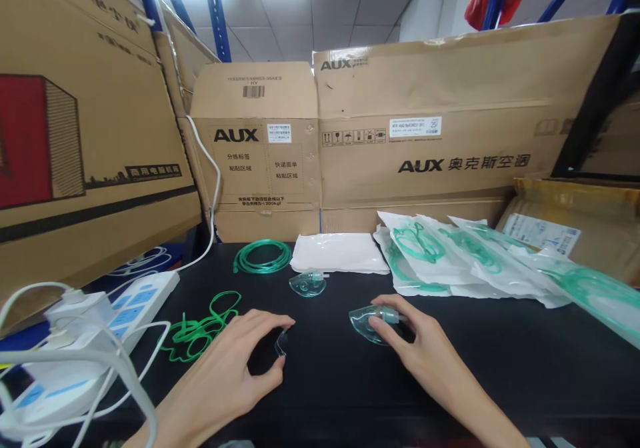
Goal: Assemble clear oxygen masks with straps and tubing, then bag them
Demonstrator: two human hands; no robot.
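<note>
My right hand pinches a clear oxygen mask with a pale green connector, thumb in front and fingers behind, just over the black table. My left hand is curved, thumb and fingertips apart. Between them spans a small, thin, shiny bent strip, seemingly held at its ends. Beyond the hands lies a second clear mask. A tangle of green elastic cord rests beside my left hand. Farther back is a coil of green tubing.
A white packet lies at the back of the black table. Several packaged tubing sets are piled at right. A white power strip with cables stands at left. Large cardboard boxes wall off the back.
</note>
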